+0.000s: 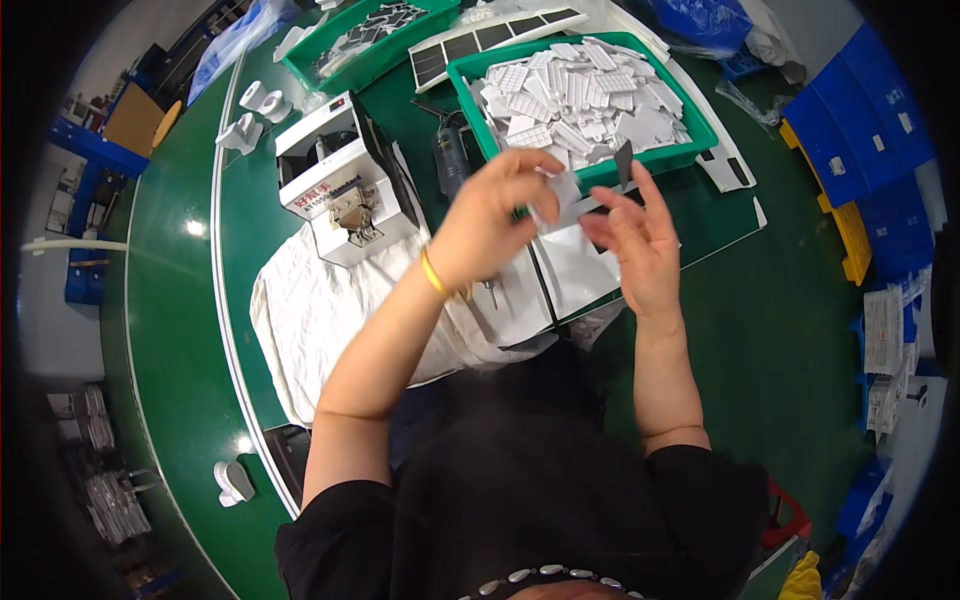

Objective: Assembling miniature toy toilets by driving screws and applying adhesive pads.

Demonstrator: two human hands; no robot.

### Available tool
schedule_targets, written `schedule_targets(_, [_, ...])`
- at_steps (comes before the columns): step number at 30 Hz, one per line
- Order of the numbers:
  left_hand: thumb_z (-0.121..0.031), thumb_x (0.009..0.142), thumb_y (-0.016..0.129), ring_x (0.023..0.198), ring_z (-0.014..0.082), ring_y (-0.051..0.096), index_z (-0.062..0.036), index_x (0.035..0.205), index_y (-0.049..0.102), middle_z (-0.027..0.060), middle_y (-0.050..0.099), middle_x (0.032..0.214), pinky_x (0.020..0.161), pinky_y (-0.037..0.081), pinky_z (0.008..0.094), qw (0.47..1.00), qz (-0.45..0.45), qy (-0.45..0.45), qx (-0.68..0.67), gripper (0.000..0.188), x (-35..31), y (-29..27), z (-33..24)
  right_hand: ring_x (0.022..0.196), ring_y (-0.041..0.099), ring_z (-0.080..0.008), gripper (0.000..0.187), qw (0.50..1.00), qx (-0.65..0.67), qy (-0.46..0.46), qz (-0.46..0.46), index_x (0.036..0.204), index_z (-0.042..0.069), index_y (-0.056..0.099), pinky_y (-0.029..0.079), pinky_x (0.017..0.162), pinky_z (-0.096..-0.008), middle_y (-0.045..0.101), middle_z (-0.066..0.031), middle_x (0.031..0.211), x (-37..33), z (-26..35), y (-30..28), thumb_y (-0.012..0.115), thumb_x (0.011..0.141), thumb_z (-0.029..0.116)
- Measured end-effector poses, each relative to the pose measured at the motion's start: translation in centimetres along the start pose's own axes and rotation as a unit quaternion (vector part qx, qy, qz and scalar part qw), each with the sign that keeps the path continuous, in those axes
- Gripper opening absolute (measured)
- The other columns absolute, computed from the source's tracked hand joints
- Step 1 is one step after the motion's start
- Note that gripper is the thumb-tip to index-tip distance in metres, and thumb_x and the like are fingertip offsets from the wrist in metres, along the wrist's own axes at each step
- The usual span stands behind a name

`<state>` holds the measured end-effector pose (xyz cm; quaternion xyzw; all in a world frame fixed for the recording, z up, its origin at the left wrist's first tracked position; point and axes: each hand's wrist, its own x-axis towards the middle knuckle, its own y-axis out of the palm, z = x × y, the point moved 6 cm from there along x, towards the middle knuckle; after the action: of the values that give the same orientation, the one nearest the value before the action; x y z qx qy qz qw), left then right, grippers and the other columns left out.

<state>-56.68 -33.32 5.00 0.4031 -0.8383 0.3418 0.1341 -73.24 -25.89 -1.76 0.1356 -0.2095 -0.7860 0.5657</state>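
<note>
My left hand (pixel 500 212), with a yellow band at its wrist, is closed on a whitish piece (pixel 562 198) that is smeared by motion. Close by on its right, my right hand (pixel 642 245) has its fingers partly curled. A small, thin dark grey piece (pixel 624 166) stands up at its raised index fingertip; exactly how it is gripped cannot be made out. Just beyond both hands, a green bin (pixel 700 130) holds a heap of white plastic parts (pixel 575 95). Below them lies a white sheet (pixel 575 275) on the table.
A white tabletop machine (pixel 345 185) stands left of my hands, with a dark electric screwdriver (pixel 452 155) beside it. White cloth (pixel 310 295) covers the near table. Another green bin (pixel 345 75) holds dark pieces at the back. White fittings (pixel 240 132) sit farther left; blue bins (pixel 850 130) line the right.
</note>
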Motion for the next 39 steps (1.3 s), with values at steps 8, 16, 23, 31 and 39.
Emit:
schedule_targets(8, [0.011,0.076,0.071,0.096,0.0162,0.066,-0.0026,0.111,0.062,0.0085,0.061,0.109,0.082,0.055,0.0279,0.942,-0.088,-0.212,-0.247,0.039,-7.5,1.1,0.4,0.086,0.065,-0.0141,0.075,0.998,-0.009,-0.022,0.052,0.148,0.007,0.023,0.054,0.077,-0.0262,0.066,-0.0135,0.096,-1.5,-1.5,3.6,0.065,0.087,-0.007])
schedule_targets(16, [0.006,0.081,0.074,0.096,0.0117,0.066,0.0038,0.123,0.054,0.0086,0.067,0.107,0.08,0.054,0.0243,0.919,-0.19,-0.223,-0.263,0.047,-11.6,1.2,1.3,0.102,0.06,-0.016,0.056,0.994,-0.077,-0.038,0.069,0.135,0.005,0.047,0.048,0.092,-0.0299,0.062,-0.0142,0.122,-2.0,-2.0,4.8,0.063,0.083,-0.011])
schedule_targets(23, [0.006,0.082,0.072,0.096,0.0131,0.067,0.0054,0.127,0.052,0.0109,0.067,0.108,0.084,0.055,0.025,0.905,-0.215,-0.25,-0.269,0.049,-12.8,0.6,1.1,0.095,0.052,-0.0081,0.033,0.944,-0.252,-0.145,0.155,0.112,0.003,0.061,0.037,0.083,-0.0216,0.061,-0.002,0.108,-4.1,-0.5,6.1,0.068,0.081,-0.007])
schedule_targets(31, [0.008,0.082,0.07,0.096,0.0149,0.068,0.0059,0.127,0.051,0.0116,0.067,0.11,0.086,0.056,0.0264,0.913,-0.212,-0.239,-0.253,0.049,-13.1,0.4,0.7,0.087,0.055,-0.008,0.022,0.94,-0.294,-0.137,0.102,0.099,0.001,0.062,0.042,0.079,-0.0226,0.057,-0.0002,0.095,-5.1,-1.7,8.0,0.072,0.082,-0.006])
schedule_targets(39, [0.008,0.081,0.072,0.096,0.0122,0.066,0.0055,0.126,0.053,0.0098,0.066,0.112,0.085,0.056,0.0253,0.926,-0.202,-0.225,-0.225,0.049,-13.0,0.5,0.6,0.087,0.056,-0.0075,0.023,0.942,-0.299,-0.126,0.09,0.101,0.001,0.061,0.043,0.08,-0.023,0.06,-0.0003,0.094,-5.0,-1.7,7.7,0.073,0.082,-0.005])
